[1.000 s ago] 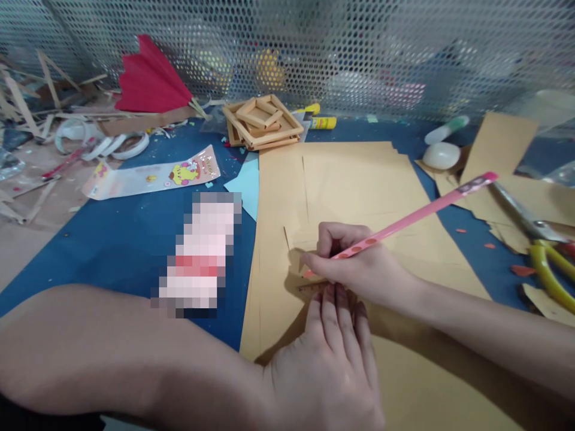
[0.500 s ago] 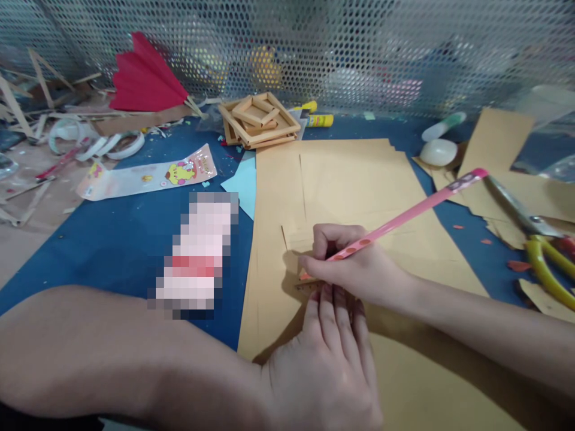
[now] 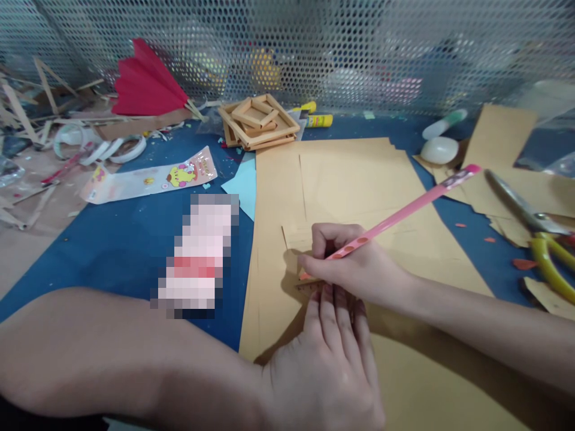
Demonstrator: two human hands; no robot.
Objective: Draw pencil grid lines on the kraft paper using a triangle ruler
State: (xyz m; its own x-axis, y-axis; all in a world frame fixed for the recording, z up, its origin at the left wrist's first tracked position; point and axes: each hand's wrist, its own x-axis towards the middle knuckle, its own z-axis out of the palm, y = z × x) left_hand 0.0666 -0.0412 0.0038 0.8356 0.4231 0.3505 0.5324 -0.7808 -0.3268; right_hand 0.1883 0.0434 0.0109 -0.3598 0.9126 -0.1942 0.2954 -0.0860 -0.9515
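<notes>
My right hand (image 3: 353,260) is closed around a pink pencil (image 3: 390,224) with round dimples along its shaft. The pencil's tip is low over a large tan paper sheet (image 3: 354,173), beside the edge of a short ruler (image 3: 309,285). Only the ruler's left end, with its tick marks, shows; my hands hide the rest. Below it, my left hand (image 3: 332,359) lies palm down with fingers stretched out, their tips pressing on the ruler. Several thin dark lines are on the paper above my hands.
Yellow-handled scissors (image 3: 534,221) and paper scraps (image 3: 498,140) lie right. Stacked wooden frames (image 3: 260,120) and glue sticks (image 3: 320,121) stand behind the sheet. Left are a plastic wrapper (image 3: 153,179), tape rolls (image 3: 128,148), a red paper fan (image 3: 146,84) and a pixelated item (image 3: 197,251).
The pencil's upper end has tipped slightly left and up, with my right fingers shifting a little left. My left hand stays on the ruler. The view has moved slightly.
</notes>
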